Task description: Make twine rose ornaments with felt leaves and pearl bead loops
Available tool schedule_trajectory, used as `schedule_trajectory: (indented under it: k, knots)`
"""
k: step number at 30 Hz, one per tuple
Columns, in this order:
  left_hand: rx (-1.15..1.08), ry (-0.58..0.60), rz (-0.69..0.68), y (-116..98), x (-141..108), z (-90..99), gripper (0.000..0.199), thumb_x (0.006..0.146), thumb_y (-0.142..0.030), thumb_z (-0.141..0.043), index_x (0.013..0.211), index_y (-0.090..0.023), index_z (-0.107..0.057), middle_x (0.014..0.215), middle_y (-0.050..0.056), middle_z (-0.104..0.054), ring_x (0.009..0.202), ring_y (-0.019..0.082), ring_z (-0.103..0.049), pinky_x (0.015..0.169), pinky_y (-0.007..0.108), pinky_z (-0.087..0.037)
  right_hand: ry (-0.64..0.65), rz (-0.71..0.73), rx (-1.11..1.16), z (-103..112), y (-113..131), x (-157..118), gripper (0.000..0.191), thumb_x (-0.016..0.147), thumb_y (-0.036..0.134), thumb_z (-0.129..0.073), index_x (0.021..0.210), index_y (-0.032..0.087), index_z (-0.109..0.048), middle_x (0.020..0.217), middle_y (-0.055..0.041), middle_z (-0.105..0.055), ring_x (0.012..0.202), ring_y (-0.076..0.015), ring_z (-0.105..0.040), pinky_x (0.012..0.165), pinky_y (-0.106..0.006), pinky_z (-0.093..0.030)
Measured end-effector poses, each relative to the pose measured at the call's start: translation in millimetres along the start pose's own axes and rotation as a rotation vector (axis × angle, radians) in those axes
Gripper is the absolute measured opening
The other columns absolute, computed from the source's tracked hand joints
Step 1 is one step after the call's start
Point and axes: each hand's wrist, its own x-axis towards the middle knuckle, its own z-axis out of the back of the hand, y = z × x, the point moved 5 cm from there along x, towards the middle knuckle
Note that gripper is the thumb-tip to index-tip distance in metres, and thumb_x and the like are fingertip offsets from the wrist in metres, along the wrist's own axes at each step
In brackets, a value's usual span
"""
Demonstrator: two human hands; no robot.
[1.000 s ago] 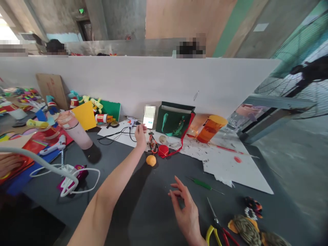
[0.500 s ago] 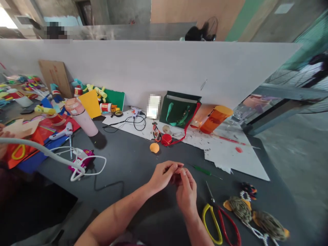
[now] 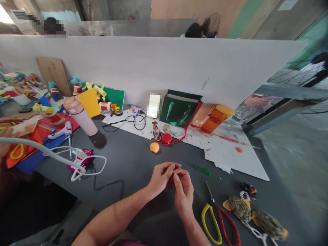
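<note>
My left hand point(image 3: 162, 178) and my right hand point(image 3: 183, 192) meet above the dark table, fingertips pinched together. Whatever they may hold between them is too small or too hidden to make out. To the right of my hands lies a green-handled hook tool point(image 3: 203, 170). Nearer to me rest scissors point(image 3: 212, 201) with one yellow and one red handle, blades spread a little. Beyond my hands sits a round orange piece point(image 3: 154, 147), close to a red roll of ribbon point(image 3: 166, 139).
Two cord-wrapped bundles point(image 3: 241, 208) lie at the right. A dark green bag point(image 3: 180, 108) and an orange cylinder point(image 3: 217, 119) stand by the white partition point(image 3: 128, 65). Left are a pink bottle point(image 3: 83, 118), a glue gun point(image 3: 63, 131) and a white cable point(image 3: 51, 150). Another person's hand point(image 3: 7, 136) shows far left.
Both my hands have shifted slightly to the left, and the right-hand fingers have moved a little. The other person's hands at far left have moved. Objects on the table stay in place.
</note>
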Motion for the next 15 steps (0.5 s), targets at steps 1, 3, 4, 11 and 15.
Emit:
schedule_trajectory:
  k: [1, 3, 4, 11, 15]
  knots:
    - [-0.025, 0.009, 0.02, 1.1, 0.0, -0.8, 0.051, 0.076, -0.064, -0.057, 0.092, -0.019, -0.073, 0.053, 0.001, -0.056, 0.037, 0.011, -0.046, 0.039, 0.025, -0.036, 0.005, -0.006, 0.016, -0.6, 0.3, 0.0, 0.019, 0.089, 0.04, -0.057, 0.091, 0.021, -0.053, 0.059, 0.0054, -0.051, 0.046, -0.0107, -0.047, 0.046, -0.022, -0.039]
    - [-0.064, 0.016, 0.043, 1.9, -0.1, -1.8, 0.053, 0.074, -0.066, -0.058, 0.091, -0.018, -0.072, 0.051, -0.001, -0.053, 0.034, 0.01, -0.043, 0.035, 0.024, -0.033, 0.011, -0.018, 0.036, -1.3, 1.2, 0.3, 0.02, 0.09, 0.04, -0.056, 0.091, 0.02, -0.053, 0.057, 0.0058, -0.051, 0.045, -0.0104, -0.047, 0.045, -0.022, -0.039]
    - [-0.076, 0.017, 0.046, 1.8, -0.2, -2.2, 0.053, 0.073, -0.066, -0.059, 0.091, -0.018, -0.072, 0.05, -0.001, -0.052, 0.033, 0.01, -0.043, 0.034, 0.024, -0.033, 0.012, -0.023, 0.044, -1.5, 1.5, 0.6, 0.02, 0.09, 0.04, -0.056, 0.091, 0.02, -0.053, 0.057, 0.0059, -0.051, 0.045, -0.0102, -0.047, 0.045, -0.022, -0.039]
    - [-0.102, 0.054, 0.076, 1.7, -4.0, -7.3, 0.057, 0.078, -0.065, -0.055, 0.095, -0.013, -0.069, 0.047, -0.004, -0.047, 0.032, 0.009, -0.041, 0.033, 0.022, -0.032, -0.003, -0.056, 0.089, -1.5, -3.4, -0.1, 0.024, 0.089, 0.043, -0.058, 0.089, 0.02, -0.052, 0.056, 0.007, -0.05, 0.042, -0.0085, -0.044, 0.041, -0.019, -0.036]
    - [-0.002, 0.017, 0.04, -3.3, -7.4, -7.0, 0.054, 0.08, -0.063, -0.053, 0.092, -0.012, -0.068, 0.064, 0.001, -0.057, 0.04, 0.008, -0.045, 0.039, 0.021, -0.036, -0.051, -0.057, 0.057, 0.7, -7.2, -0.9, 0.027, 0.087, 0.045, -0.059, 0.085, 0.02, -0.051, 0.058, 0.0055, -0.053, 0.045, -0.009, -0.046, 0.043, -0.019, -0.036]
